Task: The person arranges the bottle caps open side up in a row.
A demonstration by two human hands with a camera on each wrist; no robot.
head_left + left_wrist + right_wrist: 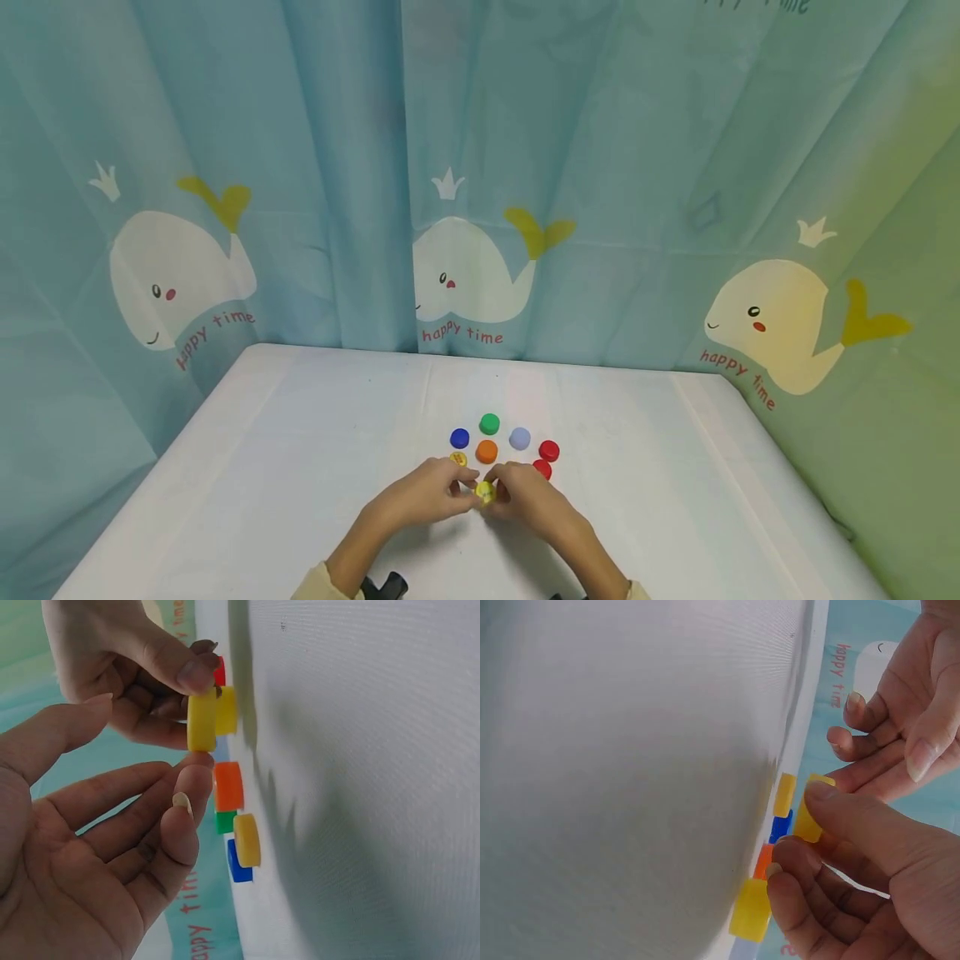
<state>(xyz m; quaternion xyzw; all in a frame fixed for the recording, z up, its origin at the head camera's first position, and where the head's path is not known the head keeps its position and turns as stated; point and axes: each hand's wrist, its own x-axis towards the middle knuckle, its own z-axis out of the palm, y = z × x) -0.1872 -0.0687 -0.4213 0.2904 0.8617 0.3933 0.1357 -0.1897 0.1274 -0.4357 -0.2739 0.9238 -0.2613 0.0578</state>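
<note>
My right hand (528, 496) pinches a small round yellow piece (485, 492), like a bottle cap with a printed face, between thumb and fingers just above the table. My left hand (431, 493) is beside it, thumb and fingers apart; in the left wrist view a fingertip is at the yellow piece's lower edge, and whether it touches is unclear. A second yellow piece (458, 459) lies on the table beyond the left hand. Another yellow piece (750, 910) rests near the right hand, which hides it in the head view.
Beyond the hands lie blue (460, 438), green (490, 424), orange (487, 452) and pale lilac (520, 438) pieces. Two red pieces (549, 451) are at the right. A white-covered table (300, 467) carries everything, and a whale-print curtain (345, 208) hangs behind it.
</note>
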